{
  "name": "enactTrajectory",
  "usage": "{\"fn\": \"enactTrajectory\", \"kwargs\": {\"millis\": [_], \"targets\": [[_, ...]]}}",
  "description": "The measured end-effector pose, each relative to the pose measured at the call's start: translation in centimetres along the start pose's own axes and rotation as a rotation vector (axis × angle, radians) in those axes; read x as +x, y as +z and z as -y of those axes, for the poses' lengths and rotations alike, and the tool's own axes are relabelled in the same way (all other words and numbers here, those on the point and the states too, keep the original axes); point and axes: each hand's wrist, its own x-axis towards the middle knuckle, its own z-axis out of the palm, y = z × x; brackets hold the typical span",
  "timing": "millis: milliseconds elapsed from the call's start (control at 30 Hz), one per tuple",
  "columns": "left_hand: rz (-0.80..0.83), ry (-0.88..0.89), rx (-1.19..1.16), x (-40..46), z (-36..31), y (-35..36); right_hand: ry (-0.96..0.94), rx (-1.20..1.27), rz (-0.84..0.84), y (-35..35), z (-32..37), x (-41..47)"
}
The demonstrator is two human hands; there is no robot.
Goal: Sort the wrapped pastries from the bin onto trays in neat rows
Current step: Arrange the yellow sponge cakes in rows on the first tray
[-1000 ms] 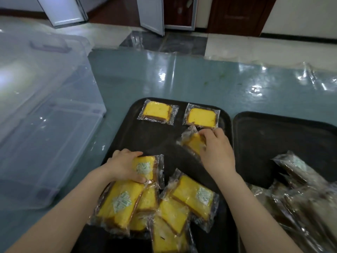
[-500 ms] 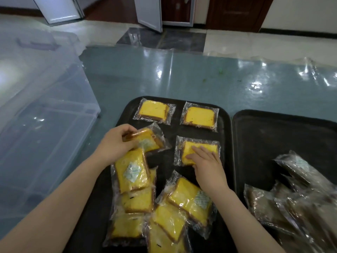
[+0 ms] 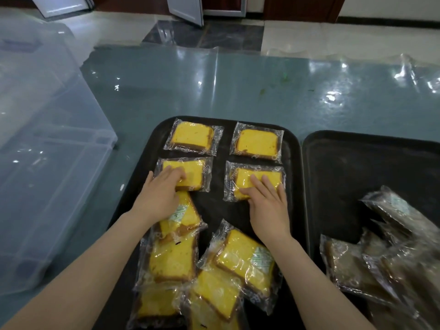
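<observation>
On the left black tray, two wrapped yellow cake slices lie in a far row, the left slice beside the right slice. A second row sits just below it. My left hand rests with flat fingers on the second-row left slice. My right hand presses flat fingers on the second-row right slice. Several more yellow slices lie in a loose heap at the tray's near end.
A second black tray on the right holds a heap of wrapped brown pastries at its near end. A clear plastic bin stands at the left on the plastic-covered grey-blue table.
My left hand lifted a slice off the heap and laid it down in the second row on the left. My right hand set its slice down beside it and stays pressed on it.
</observation>
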Motion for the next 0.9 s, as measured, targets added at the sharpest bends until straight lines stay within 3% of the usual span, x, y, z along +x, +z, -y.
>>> {"fn": "enactTrajectory", "kwargs": {"millis": [100, 333, 400, 533, 700, 900], "targets": [[0.025, 0.055, 0.043, 1.2, 0.2, -0.2, 0.002, 0.001, -0.004, 0.1, 0.0, 0.3], [0.062, 0.004, 0.062, 3.0, -0.4, -0.8, 0.015, 0.035, 0.064, -0.6, 0.6, 0.8], [0.015, 0.002, 0.044, 1.8, -1.0, -0.7, -0.008, 0.030, 0.070, -1.3, 0.8, 0.6], [-0.110, 0.099, -0.116, -3.3, -2.0, 0.5, 0.030, 0.128, -0.081, -3.4, 1.2, -1.7], [0.010, 0.118, -0.146, -8.5, -1.8, 2.4, 0.134, 0.210, 0.349, -4.0, 1.2, -5.9], [0.141, 0.061, -0.080, -11.3, -1.9, 1.7, 0.151, 0.211, 0.376, -3.4, 2.7, -9.3]]}}
